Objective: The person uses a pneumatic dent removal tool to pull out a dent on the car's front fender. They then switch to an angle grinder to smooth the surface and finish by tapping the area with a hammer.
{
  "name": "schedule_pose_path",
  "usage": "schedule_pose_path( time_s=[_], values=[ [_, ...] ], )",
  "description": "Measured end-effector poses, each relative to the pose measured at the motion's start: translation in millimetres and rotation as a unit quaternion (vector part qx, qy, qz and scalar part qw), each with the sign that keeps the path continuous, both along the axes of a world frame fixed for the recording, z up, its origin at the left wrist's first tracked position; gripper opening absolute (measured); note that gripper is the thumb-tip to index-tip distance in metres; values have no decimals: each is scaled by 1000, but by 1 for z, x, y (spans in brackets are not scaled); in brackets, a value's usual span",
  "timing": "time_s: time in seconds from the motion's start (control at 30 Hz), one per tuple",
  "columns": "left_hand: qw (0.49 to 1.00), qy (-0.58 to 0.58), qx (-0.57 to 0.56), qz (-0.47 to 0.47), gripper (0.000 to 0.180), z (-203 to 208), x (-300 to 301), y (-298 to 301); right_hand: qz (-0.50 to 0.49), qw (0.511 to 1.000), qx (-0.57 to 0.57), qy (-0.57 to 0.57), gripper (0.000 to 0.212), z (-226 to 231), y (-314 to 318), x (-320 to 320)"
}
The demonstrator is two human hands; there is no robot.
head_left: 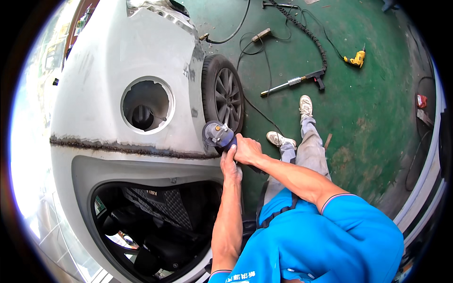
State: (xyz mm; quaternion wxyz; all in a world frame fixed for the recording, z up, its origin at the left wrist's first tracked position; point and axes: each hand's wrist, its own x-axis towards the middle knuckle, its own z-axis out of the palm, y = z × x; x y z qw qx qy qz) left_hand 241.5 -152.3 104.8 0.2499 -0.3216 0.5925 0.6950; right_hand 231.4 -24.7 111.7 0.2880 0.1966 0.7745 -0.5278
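Both my hands are closed round an angle grinder (220, 134) with a round guard and a dark blue body. My left hand (230, 166) grips it from below, and my right hand (247, 149) wraps its rear part. The grinder's head is at the right end of a rough, rusty brown weld seam (118, 147) across a grey car body panel (106, 56). Whether the disc touches the metal is hidden. Just beyond the grinder is the car's wheel (225, 92). Above the seam, the round fuel filler opening (147, 104) shows a black cap.
An open door frame (85, 177) shows dark seats inside. On the green floor (363, 113) lie a long-barrelled, gun-shaped tool (297, 81) with a ribbed hose (309, 33), a yellow drill (357, 58), a power strip (261, 34) and loose cables. One cable runs by my shoes (281, 139).
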Motion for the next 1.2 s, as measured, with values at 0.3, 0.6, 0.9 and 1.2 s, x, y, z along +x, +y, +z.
schedule_pose_path(
  time_s=[0.3, 0.6, 0.9, 1.2],
  values=[
    [1000, -19, 16, 7, 52, -4, 0, -1, -15, 1000, 2, -7, 40, -12, -7, 2],
    [1000, -3, 0, -5, 49, 3, -9, 4, -8, 1000, -4, -14, 42, -4, -1, -3],
    [999, -17, -29, -7, 51, 15, -14, 18, -28, 999, -22, -17, 44, -11, 2, -7],
    [999, -23, -36, -19, 46, 8, -24, 17, -38, 998, -42, -37, 46, -11, 8, -17]
  ],
)
